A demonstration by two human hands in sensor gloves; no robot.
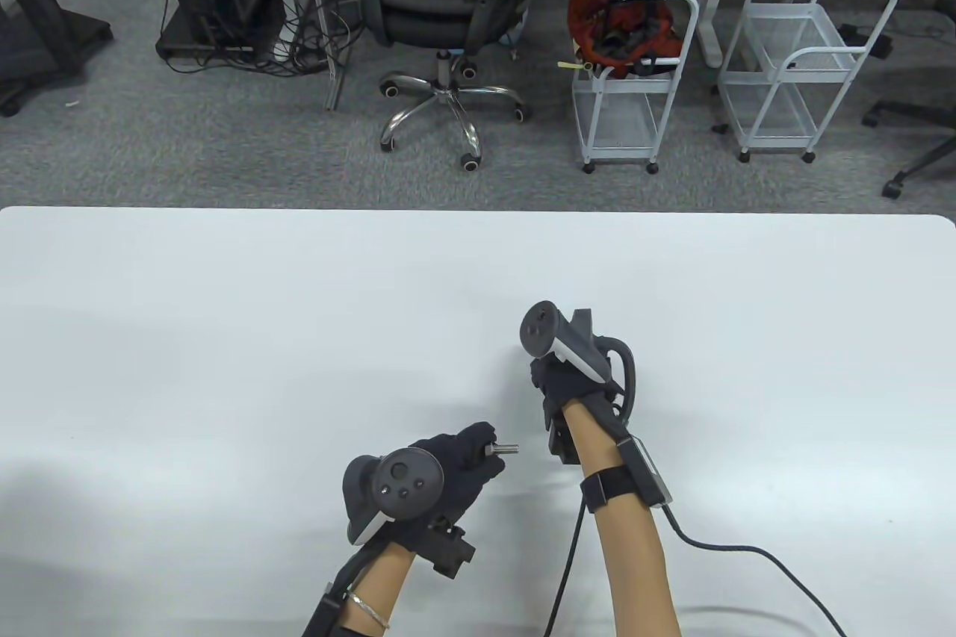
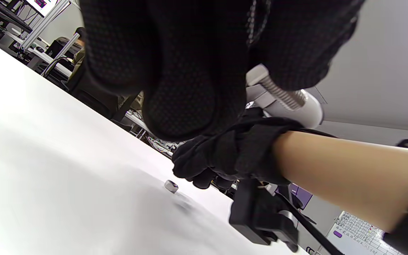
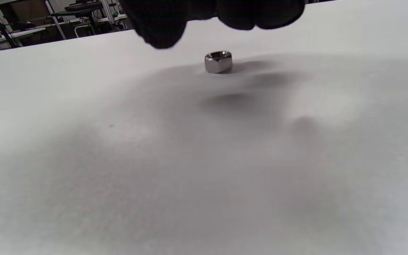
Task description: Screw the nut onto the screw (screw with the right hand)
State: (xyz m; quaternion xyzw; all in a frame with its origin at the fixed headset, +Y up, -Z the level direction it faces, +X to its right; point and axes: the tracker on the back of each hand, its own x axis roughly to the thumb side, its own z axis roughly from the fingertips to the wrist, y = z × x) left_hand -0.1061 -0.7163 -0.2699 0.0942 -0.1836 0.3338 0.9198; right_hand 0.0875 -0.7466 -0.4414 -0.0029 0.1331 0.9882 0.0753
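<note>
Left hand (image 1: 455,461) grip around screw (image 1: 505,450); right hand (image 2: 221,159) open above nut (image 3: 218,62)

Hex nut (image 3: 218,62): shiny silver. Screw (image 2: 282,95): silver, threaded. Gloves, left hand (image 1: 448,461) and right hand (image 1: 556,387): black, dotted knit. Table (image 1: 224,338): plain white. Trackers: dark grey.

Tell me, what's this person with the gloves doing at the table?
They are about to fit a nut onto a screw. The left hand holds the screw, its threaded end pointing right. The right hand hovers just above the nut, which sits on the white table, not yet picked up.
</note>
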